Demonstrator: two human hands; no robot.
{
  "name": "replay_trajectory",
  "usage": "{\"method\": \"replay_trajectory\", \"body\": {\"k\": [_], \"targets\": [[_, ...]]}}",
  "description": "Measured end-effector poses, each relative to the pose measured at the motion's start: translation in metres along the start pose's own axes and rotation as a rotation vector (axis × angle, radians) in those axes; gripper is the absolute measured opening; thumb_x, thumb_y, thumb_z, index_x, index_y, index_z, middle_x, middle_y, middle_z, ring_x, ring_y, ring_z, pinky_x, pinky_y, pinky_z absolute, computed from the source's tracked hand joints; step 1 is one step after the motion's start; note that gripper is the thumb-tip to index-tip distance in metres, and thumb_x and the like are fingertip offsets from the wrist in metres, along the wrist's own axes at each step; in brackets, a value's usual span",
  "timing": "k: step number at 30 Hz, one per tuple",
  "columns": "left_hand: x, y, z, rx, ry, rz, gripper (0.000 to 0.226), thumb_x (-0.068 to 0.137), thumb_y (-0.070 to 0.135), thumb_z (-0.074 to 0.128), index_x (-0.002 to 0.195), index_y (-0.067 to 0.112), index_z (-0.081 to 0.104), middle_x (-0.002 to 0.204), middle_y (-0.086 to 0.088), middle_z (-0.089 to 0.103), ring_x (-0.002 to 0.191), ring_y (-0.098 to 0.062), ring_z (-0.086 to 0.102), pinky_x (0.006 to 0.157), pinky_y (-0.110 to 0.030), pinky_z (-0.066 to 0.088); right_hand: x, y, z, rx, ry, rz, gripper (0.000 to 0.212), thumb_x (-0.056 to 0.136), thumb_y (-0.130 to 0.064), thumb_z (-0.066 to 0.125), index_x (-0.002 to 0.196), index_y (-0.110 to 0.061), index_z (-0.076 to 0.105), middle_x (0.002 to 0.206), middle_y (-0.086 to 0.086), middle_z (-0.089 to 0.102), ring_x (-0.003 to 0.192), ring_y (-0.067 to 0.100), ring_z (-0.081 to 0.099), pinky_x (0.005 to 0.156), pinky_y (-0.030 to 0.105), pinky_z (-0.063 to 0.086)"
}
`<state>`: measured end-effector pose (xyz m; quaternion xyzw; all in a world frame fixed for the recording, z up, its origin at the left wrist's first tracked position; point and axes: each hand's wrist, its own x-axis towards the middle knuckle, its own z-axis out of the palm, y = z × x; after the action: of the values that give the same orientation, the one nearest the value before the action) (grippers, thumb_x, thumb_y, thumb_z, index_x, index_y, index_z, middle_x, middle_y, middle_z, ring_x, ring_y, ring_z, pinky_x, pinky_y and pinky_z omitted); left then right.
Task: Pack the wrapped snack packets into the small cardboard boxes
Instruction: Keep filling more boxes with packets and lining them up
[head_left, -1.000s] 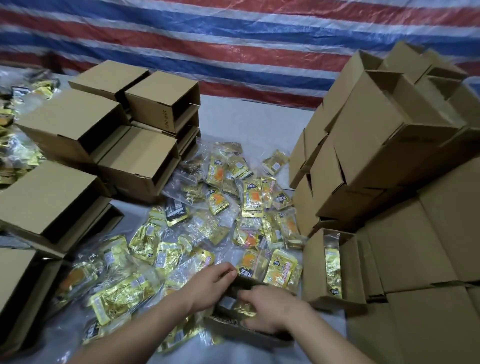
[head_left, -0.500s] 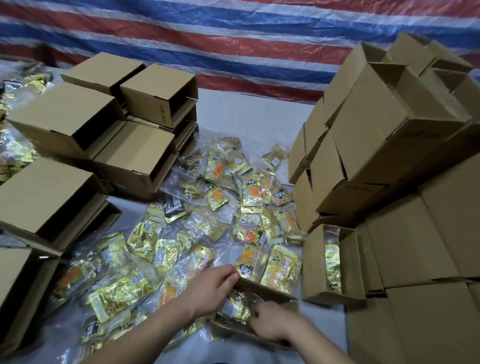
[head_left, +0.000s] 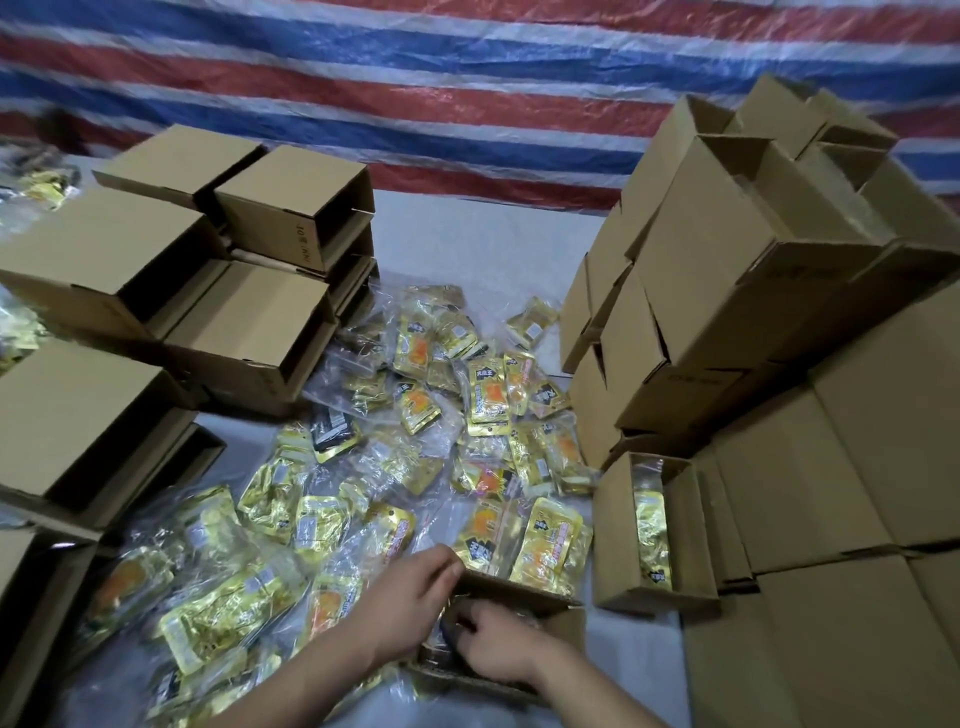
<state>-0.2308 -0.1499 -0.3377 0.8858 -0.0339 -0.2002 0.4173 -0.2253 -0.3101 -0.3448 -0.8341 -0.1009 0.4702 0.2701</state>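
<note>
Stacked cardboard boxes (head_left: 769, 291) wall both sides of the table. Between them sprawls a heap of gold snack packets (head_left: 415, 447). Nearest me, an open box (head_left: 524, 597): the left hand (head_left: 410, 608) grips its edge, the right hand (head_left: 498, 644), fingers curled, presses packets down inside.

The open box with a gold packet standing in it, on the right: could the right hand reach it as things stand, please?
Probably yes. The right hand is busy inside the near box, but the open box stands just beside it with nothing between.
</note>
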Motion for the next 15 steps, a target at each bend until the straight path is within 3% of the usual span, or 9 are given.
{"method": "replay_trajectory", "body": {"k": [2,4,6,7,9,10,12,15], "targets": [[-0.001,-0.001,0.001,-0.005,0.001,0.002,0.024,0.105,0.039,0.044,0.102,0.023,0.062,0.094,0.007,0.067,0.088,-0.008,0.061,0.084,-0.036,0.051,-0.006,-0.002,-0.006,-0.023,-0.002,-0.008,0.032,0.101,-0.039,0.041,0.114,-0.019,0.063,0.122,0.008,0.064,0.113,0.025,0.058,0.082,0.027,0.039],[0.001,-0.001,-0.001,-0.016,-0.008,-0.008,0.024,0.105,0.04,0.043,0.103,0.024,0.062,0.096,0.009,0.068,0.089,-0.007,0.062,0.085,-0.036,0.052,-0.016,0.001,-0.016,-0.042,0.059,-0.067,0.026,0.097,-0.04,0.045,0.089,-0.024,0.063,0.095,0.003,0.065,0.092,0.021,0.062,0.072,0.03,0.041],[0.002,0.001,0.0,-0.021,-0.023,-0.021,0.023,0.104,0.041,0.043,0.103,0.027,0.062,0.094,0.01,0.068,0.084,-0.006,0.063,0.081,-0.034,0.055,-0.033,0.01,-0.028,-0.045,0.264,-0.123,0.028,0.09,-0.047,0.048,0.069,-0.029,0.054,0.071,-0.009,0.056,0.069,0.011,0.055,0.062,0.031,0.042],[0.002,0.001,0.001,-0.027,-0.028,-0.028,0.023,0.104,0.042,0.043,0.102,0.029,0.062,0.091,0.01,0.068,0.078,-0.005,0.063,0.076,-0.032,0.056,-0.04,0.016,-0.035,-0.063,0.393,-0.147,0.029,0.087,-0.053,0.047,0.068,-0.032,0.05,0.072,-0.012,0.053,0.068,0.006,0.051,0.064,0.03,0.043],[0.001,0.001,0.002,-0.042,-0.042,-0.048,0.021,0.104,0.043,0.043,0.099,0.032,0.061,0.087,0.008,0.067,0.07,-0.005,0.06,0.069,-0.029,0.054,-0.048,0.031,-0.046,-0.119,0.534,-0.183,0.016,0.085,-0.059,0.047,0.085,-0.042,0.047,0.093,-0.024,0.049,0.086,-0.002,0.049,0.077,0.02,0.044],[0.001,0.001,0.003,-0.047,-0.047,-0.059,0.021,0.104,0.044,0.043,0.098,0.033,0.06,0.086,0.007,0.067,0.069,-0.005,0.059,0.067,-0.028,0.053,-0.05,0.037,-0.051,-0.17,0.514,-0.166,0.019,0.087,-0.057,0.051,0.103,-0.047,0.047,0.107,-0.03,0.043,0.099,-0.006,0.045,0.089,0.019,0.042],[0.002,-0.001,0.003,-0.058,-0.053,-0.074,0.02,0.103,0.044,0.044,0.097,0.033,0.06,0.086,0.006,0.067,0.067,-0.004,0.057,0.065,-0.027,0.052,-0.045,0.049,-0.056,-0.251,0.398,-0.112,0.051,0.092,-0.052,0.055,0.138,-0.039,0.04,0.126,-0.028,0.036,0.12,-0.001,0.041,0.106,0.025,0.036],[0.004,-0.001,0.002,-0.1,-0.064,-0.086,0.02,0.103,0.043,0.045,0.096,0.033,0.06,0.084,0.004,0.066,0.062,-0.001,0.054,0.061,-0.024,0.048,-0.034,0.054,-0.054,-0.317,0.272,-0.057,0.048,0.096,-0.043,0.054,0.142,-0.033,0.041,0.127,-0.011,0.056,0.107,0.008,0.054,0.089,0.026,0.045]]}}
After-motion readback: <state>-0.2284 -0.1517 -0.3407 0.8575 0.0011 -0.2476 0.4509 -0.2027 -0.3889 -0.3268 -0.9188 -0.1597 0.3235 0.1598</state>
